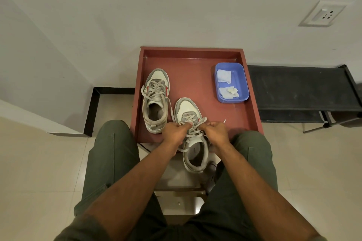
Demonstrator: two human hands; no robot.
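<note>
Looking down from the head, our left hand (175, 130) and right hand (216, 130) both curl their fingers round the lace (195, 136) of the shoe (187, 108), pinching it above the tongue. The shoe lies right under our fingers, with its heel reaching past the near edge of the tray (195, 76). The second shoe (155, 101) sits just left of the left fingers, not touching them. Ahead and right of the right fingers we have bare tray floor, up to the blue box (240, 82) by the right rim.

1 head-worn camera faces steeply down, close above the nearer shoe (187, 110) and tray (195, 76).
</note>
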